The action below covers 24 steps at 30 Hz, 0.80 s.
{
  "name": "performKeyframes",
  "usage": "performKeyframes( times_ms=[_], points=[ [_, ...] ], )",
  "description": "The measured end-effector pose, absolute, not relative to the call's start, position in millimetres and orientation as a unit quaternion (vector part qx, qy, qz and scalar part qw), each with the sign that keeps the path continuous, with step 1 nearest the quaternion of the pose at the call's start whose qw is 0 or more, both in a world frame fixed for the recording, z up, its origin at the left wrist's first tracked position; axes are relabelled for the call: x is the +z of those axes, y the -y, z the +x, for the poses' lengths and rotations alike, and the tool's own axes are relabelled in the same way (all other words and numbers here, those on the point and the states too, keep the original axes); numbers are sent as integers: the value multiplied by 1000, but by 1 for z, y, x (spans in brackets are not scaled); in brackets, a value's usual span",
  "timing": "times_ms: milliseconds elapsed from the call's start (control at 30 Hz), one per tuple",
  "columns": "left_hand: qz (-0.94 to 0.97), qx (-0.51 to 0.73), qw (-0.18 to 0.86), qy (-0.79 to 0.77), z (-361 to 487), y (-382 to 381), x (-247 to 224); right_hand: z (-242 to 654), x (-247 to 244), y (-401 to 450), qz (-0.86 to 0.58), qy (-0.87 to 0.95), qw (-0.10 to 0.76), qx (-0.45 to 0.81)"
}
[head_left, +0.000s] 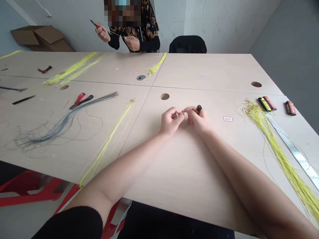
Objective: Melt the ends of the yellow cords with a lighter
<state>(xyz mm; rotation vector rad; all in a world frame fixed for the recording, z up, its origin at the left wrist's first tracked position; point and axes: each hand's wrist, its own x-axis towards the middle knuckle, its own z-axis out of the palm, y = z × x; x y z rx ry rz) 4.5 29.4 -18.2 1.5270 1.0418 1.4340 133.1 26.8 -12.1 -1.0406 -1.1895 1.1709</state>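
Note:
Near the middle of the table, my left hand (171, 120) is closed in a pinch on a tiny gold-coloured piece (182, 111), too small to make out. The fingertips of my right hand (197, 119) meet it from the other side. That hand is also curled around a small dark cylinder with a black end (198, 109), which looks like a battery. Left of my hands lies a thin bundle of yellow line (117, 124) with gold-coloured ends. A thicker yellow bundle (276, 142) with similar gold-coloured ends lies to the right.
Red-handled pliers (80, 100) lie beside a grey line bundle (64, 121). Batteries (267, 103) and a steel ruler (292, 147) are at right. Across the table, a person's hands (132, 43) hold a tool and a strand. Round holes (164, 96) pierce the tabletop (174, 172).

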Motion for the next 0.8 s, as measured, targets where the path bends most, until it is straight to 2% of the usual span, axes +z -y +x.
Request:
performKeyframes(
  times_ms=[800],
  points=[
    [619,580,339,-407,3,-28,-14,130,-11,-24,-444,576,562,394]
  ],
)
